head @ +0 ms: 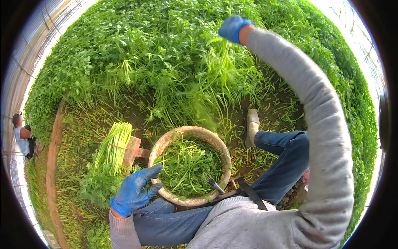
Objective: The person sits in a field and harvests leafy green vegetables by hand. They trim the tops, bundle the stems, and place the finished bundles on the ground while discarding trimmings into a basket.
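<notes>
My left hand [135, 190], in a blue glove, is beside the left rim of a round, worn basin [228, 162]. Its thumb and fingers are apart with nothing between them. Loose leafy greens [186, 168] fill the basin, and a dark-tipped tool [216, 186] leans at its lower right rim. My right hand [235, 29], also gloved in blue, is raised over the crop, closed around a bunch of green stems [224, 57] that hangs down, blurred. A bundle of pale-stemmed greens [116, 143], with a band around it, rests against a reddish holder [132, 151] left of the basin.
Dense leafy plants [140, 40] stand in front of me and along the right. Cut stubble [73, 149] covers the ground at left, bordered by a brown strip [53, 174]. Another person [23, 137] is at the far left. My shoe [252, 124] is right of the basin.
</notes>
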Demonstrator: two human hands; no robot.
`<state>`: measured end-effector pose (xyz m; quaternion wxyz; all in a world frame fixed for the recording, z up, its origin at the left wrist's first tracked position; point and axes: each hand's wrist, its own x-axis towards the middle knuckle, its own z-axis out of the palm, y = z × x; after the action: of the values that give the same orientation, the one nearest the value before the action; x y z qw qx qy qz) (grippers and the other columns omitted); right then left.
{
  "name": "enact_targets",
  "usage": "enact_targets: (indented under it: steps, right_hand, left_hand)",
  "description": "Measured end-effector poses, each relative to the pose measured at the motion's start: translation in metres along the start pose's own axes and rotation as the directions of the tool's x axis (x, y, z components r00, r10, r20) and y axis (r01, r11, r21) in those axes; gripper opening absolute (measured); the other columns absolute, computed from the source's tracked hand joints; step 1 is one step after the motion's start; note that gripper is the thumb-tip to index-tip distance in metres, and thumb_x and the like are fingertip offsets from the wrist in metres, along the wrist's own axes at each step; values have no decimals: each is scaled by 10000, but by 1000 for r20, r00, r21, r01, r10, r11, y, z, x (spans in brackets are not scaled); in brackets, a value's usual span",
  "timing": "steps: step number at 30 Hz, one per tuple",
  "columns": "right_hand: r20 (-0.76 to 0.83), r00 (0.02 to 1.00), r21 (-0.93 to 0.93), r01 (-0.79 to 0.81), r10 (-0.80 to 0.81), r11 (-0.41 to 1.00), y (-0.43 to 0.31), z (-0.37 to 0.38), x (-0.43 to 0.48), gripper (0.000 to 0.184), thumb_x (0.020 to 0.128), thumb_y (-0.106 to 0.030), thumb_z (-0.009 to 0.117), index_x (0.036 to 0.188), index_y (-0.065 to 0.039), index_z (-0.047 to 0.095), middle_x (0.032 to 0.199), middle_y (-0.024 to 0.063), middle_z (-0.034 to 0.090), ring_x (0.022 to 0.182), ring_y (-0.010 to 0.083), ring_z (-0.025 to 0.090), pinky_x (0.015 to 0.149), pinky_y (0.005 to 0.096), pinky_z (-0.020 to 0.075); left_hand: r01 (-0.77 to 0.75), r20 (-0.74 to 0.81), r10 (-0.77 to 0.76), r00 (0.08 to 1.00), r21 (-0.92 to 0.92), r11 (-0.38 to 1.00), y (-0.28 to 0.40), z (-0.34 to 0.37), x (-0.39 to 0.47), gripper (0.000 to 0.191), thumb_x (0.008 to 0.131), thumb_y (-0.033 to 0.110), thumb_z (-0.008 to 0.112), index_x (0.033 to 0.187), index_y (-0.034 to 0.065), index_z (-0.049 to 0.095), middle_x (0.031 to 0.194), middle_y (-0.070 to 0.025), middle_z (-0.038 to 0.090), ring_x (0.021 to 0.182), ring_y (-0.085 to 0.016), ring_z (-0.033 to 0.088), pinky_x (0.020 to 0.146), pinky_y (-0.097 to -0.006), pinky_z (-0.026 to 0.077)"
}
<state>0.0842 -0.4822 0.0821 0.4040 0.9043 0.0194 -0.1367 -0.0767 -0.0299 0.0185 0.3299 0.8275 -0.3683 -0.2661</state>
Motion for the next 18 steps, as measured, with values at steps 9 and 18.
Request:
enact_targets:
  steps: [9,18]
  right_hand:
    - [-783,621,15,-13,20,1000,62,-133,-79,84,773,-139,623,772,-68,668,628,45,580,584,167,586,535,307,476]
    - [-986,56,168,346,159,923,-45,-134,-128,117,865,-132,540,791,-51,581,541,26,432,483,115,483,417,279,418]
  left_hand:
    - [-49,-52,46,998,-56,997,-3,2,-14,487,868,141,667,1317,47,503,1115,-107,651,919,-173,634,830,-303,507]
    - [-196,-268,-12,963,-734,651,31,10,32,614,947,417,495,1385,3,379,1267,-152,556,1074,-215,597,921,-328,498]
